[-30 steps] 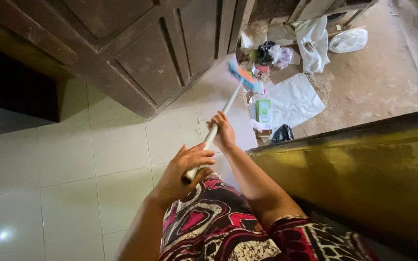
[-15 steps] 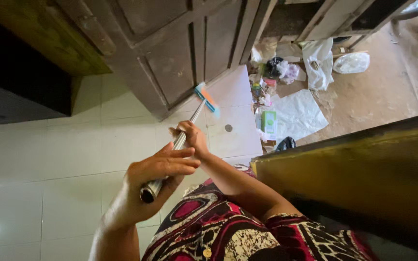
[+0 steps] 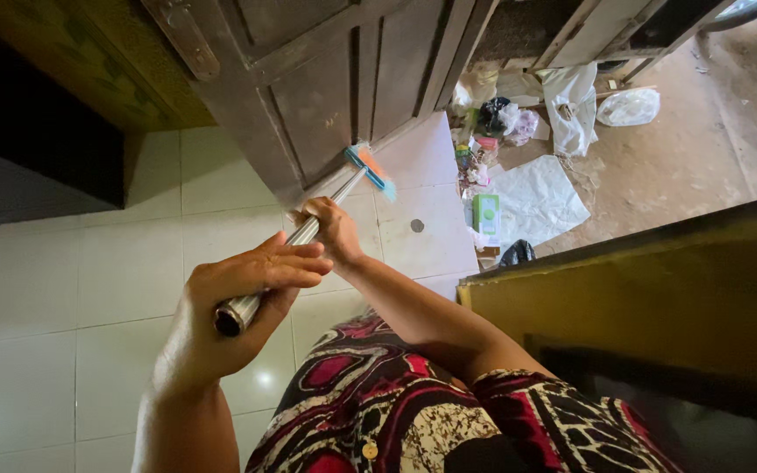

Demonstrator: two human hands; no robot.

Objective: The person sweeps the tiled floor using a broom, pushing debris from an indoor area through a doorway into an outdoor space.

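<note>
I hold a broom by its metal handle with both hands. My left hand grips the near end of the handle, its fingers wrapped over it. My right hand grips the handle further along. The blue and orange broom head rests on the white tiled floor, close to the foot of a dark wooden door.
A small dark round thing lies on the tiles. Beyond the tiles sits a litter pile: a green box, white sheets, plastic bags, a black bag. A yellowish panel stands at right.
The broom head has swept from the litter pile leftward across the tiles toward the door. Both hands have pulled the handle back toward me and to the left.
</note>
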